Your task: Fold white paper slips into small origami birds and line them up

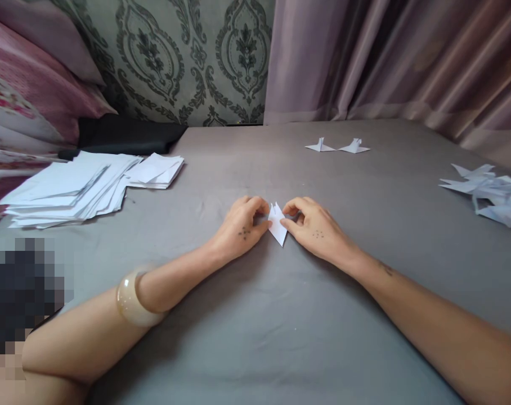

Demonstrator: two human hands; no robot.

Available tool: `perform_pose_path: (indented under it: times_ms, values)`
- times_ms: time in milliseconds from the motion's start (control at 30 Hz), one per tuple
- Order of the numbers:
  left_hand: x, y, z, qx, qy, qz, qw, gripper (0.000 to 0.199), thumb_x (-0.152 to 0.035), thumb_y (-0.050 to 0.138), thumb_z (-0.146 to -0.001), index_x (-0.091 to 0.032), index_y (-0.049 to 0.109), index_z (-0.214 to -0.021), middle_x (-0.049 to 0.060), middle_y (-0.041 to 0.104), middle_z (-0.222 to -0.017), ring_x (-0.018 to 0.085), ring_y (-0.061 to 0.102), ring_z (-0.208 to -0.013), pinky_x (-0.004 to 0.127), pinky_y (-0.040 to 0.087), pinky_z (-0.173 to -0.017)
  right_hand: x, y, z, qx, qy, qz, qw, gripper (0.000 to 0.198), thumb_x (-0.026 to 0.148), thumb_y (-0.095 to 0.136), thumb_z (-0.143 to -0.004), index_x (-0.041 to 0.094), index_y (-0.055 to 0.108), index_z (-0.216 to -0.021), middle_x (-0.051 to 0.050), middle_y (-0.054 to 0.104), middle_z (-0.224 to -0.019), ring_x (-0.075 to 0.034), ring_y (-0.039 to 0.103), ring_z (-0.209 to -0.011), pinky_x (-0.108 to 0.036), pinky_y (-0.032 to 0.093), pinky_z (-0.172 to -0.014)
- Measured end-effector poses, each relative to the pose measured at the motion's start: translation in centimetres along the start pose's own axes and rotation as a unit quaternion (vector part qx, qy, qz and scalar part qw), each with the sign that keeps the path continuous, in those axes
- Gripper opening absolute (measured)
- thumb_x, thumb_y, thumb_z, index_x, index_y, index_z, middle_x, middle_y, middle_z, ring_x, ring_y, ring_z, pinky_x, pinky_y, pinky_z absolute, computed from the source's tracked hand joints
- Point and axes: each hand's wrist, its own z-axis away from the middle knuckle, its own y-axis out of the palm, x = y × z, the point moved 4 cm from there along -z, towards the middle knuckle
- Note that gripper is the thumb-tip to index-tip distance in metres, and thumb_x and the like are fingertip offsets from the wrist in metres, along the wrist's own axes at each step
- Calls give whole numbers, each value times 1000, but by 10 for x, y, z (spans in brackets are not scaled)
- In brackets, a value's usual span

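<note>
A small piece of folded white paper [278,226], kite-shaped with a split upper tip, is held between my two hands over the grey sheet. My left hand [246,225] pinches its left edge with thumb and fingers. On the opposite edge, my right hand [309,226] grips the same paper, thumb on the front face. The lower point of the paper hangs free, aimed toward me. Parts of the fingertips behind the paper are hidden.
A large stack of white paper [70,188] lies at left, beside a smaller stack [156,170]. Two folded paper birds [321,145] stand at the back. More folded paper pieces [492,191] are heaped at right. A black cloth [129,134] lies behind the stacks.
</note>
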Motion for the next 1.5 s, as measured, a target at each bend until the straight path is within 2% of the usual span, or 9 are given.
perform_pose_path:
  times_ms: [100,200,367,467,567,700,800,1200,1500]
  values:
    - [-4,0,1,39,30,-8,999,22,-11,50,-75,-18,65,-89,6,57,-91,17,54,-84,32,47,-78,1,-3,-1,72,-49,1,996,21,11,49,-78,22,67,-83,-3,64,-91,-13,58,-73,-27,44,-71]
    - [-8,-3,2,66,28,-22,997,28,-10,53,-68,-18,66,-92,7,57,-94,19,55,-87,32,48,-78,0,-8,-1,119,-77,3,990,28,8,50,-73,22,68,-89,-2,65,-94,-12,58,-72,-25,43,-70]
    - [-6,-5,-1,77,14,-6,997,20,-20,56,-75,-19,68,-91,7,57,-95,18,56,-86,33,48,-78,-1,-13,-5,146,-69,-11,987,20,18,56,-75,22,70,-89,-3,66,-93,-13,57,-70,-25,43,-64]
    - [-4,-6,-2,77,16,3,997,22,-16,52,-75,-19,68,-89,7,58,-95,18,56,-84,32,48,-77,-3,-13,-7,156,-65,-32,985,18,25,55,-79,22,71,-87,-3,66,-92,-13,57,-69,-25,43,-63]
    - [-4,-6,-2,87,10,0,996,23,-15,54,-71,-18,67,-90,7,58,-96,18,56,-84,32,48,-76,-4,-12,-9,150,-65,-31,986,19,26,53,-81,22,71,-84,-2,66,-86,-12,56,-66,-25,42,-61]
    - [-3,-5,-3,79,-2,9,997,16,-26,57,-77,-17,67,-85,7,59,-95,17,56,-81,31,47,-74,-7,-10,-10,129,-53,-15,990,19,28,52,-82,21,69,-78,-1,67,-82,-12,54,-62,-25,40,-59]
    - [-2,-4,-5,64,-15,15,998,18,-25,53,-82,-16,68,-80,6,60,-90,15,56,-76,30,46,-71,-6,-10,-10,122,-44,-12,991,19,28,53,-81,21,69,-77,-1,68,-80,-12,55,-62,-25,40,-58]
    - [0,-3,-7,58,-59,32,996,21,-27,54,-81,-14,68,-73,6,60,-87,15,56,-74,28,43,-67,-3,-8,-10,82,-9,7,997,19,32,55,-79,20,68,-72,-1,68,-72,-13,57,-62,-26,39,-59]
    - [2,-1,-9,70,-62,28,995,18,-27,56,-79,-15,63,-68,5,60,-87,15,56,-76,28,42,-69,-2,-9,-10,95,20,13,995,19,33,56,-78,20,68,-73,0,68,-73,-13,58,-64,-25,40,-59]
